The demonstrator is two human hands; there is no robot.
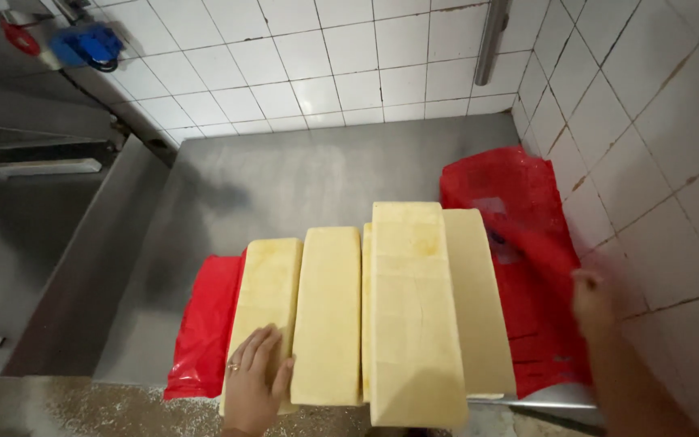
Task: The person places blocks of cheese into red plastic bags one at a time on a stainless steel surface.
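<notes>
You are looking down at a steel bench [285,178] running back to a white tiled wall [349,65], with more tile closing in on your right.

A red plastic sheet [519,243] is lying over the bench's near right part, one edge riding up against the right wall; a strip of it is showing again at the left [204,332], beyond the blocks.

Pale yellow blocks are sitting side by side on the sheet, long sides touching, at the bench's near edge. The tallest block [410,316] is standing highest and reaching nearest to you. The right block [479,299] is leaning against it. The middle block [329,316] is lying lower. The left block [264,291] is the outermost.

Your left hand [256,380] is resting on the left block's near end, fingers [262,348] spread flat, grasping nothing, a ring showing.

Your right hand [592,299] is blurring at the sheet's right edge by the wall; you cannot tell whether its fingers are gripping the plastic.
</notes>
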